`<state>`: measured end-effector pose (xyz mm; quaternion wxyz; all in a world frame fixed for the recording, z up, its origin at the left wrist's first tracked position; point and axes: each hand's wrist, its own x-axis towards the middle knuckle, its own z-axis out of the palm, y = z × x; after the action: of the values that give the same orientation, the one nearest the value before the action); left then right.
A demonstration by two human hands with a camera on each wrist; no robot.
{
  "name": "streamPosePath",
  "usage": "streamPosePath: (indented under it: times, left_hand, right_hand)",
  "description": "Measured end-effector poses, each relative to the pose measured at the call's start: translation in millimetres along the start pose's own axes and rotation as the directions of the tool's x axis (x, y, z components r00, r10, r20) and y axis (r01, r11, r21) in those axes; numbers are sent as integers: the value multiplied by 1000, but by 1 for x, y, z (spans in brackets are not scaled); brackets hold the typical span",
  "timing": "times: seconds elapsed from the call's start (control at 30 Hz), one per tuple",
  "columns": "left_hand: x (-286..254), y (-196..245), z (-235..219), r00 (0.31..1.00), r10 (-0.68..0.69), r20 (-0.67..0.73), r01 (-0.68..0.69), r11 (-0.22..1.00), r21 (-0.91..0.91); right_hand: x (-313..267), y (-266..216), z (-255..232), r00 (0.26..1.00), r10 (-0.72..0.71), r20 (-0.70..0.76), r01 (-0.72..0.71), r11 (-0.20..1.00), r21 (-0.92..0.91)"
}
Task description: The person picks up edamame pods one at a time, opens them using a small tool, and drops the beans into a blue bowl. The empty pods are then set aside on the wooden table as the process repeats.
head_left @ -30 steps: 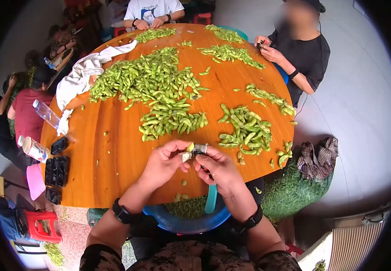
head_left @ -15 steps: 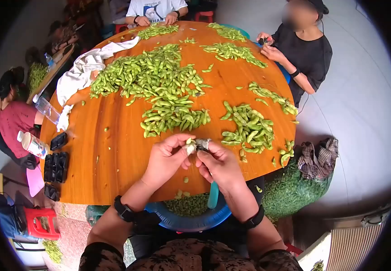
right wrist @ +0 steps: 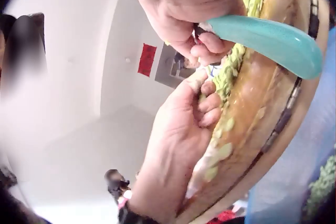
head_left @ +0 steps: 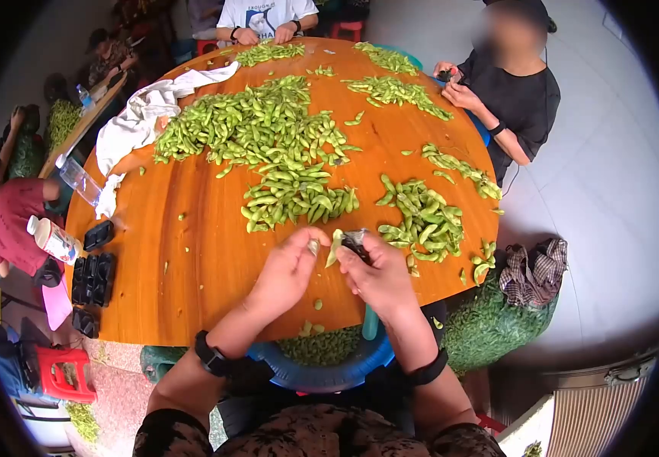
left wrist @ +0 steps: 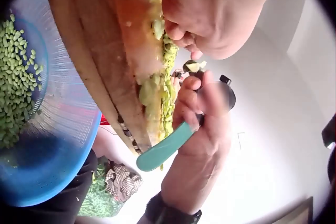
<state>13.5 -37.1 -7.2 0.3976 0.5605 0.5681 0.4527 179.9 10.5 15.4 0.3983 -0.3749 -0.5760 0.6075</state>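
**Inspector A:** Setting?

**Inspector B:** A round wooden worktop (head_left: 192,251) on a pale floor, with other people seated around its far rim. Edamame pods lie in heaps across it: a large central pile (head_left: 261,133), and a smaller pile (head_left: 421,217) just beyond the right hand. A white cloth (head_left: 135,122) and plastic bottles sit at the left edge, with black trays (head_left: 93,278) near them.

**Inspector A:** Left hand?

**Inspector B:** The left hand (head_left: 287,270) is raised over the near edge of the worktop. Its fingers are curled, the tips pinching a small pale piece; what it is cannot be told.

**Inspector A:** Right hand?

**Inspector B:** The right hand (head_left: 379,278) grips a teal-handled knife (left wrist: 165,148), handle pointing down toward the lap. Thumb and forefinger also pinch an opened pod (head_left: 335,245), held between the two hands, just above the worktop.

**Inspector A:** Below the hands?

**Inspector B:** A blue basin (head_left: 329,373) at the worktop's near edge, holding shelled green beans (left wrist: 16,87). A few loose beans lie on the wood beside it.
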Motion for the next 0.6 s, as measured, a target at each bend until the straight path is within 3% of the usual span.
streamPosePath:
  times: [0.07,0.1,0.13,0.2,0.33,0.43,0.47,0.53,0.6]
  left_hand:
    - [-5,6,9,955,288,-63,-270,940,209]
    - [-4,7,10,931,361,-48,-344,915,210]
    - [-4,11,10,930,364,-48,-347,914,210]
    - [-9,21,11,982,189,-5,-182,953,242]
    - [-10,21,7,980,164,109,-193,909,369]
    - [-10,15,8,951,275,141,-307,894,327]
    - [-10,19,7,951,278,134,-308,891,333]
    - [-13,28,7,974,140,176,-186,942,279]
    - [-11,17,8,969,189,156,-223,945,241]
  right_hand:
    - [6,1,0,993,99,62,-99,995,3]
    - [8,0,0,994,96,61,-97,995,4]
    - [9,-1,-1,987,135,91,-137,990,16]
    - [10,-3,-3,977,172,123,-177,984,25]
    - [7,-11,-3,947,271,175,-291,952,98]
    - [10,-6,-7,930,319,185,-352,916,190]
    - [12,-3,-7,918,343,198,-386,888,250]
    - [11,-1,-5,910,363,199,-407,871,274]
    - [6,-4,0,916,359,178,-399,852,338]
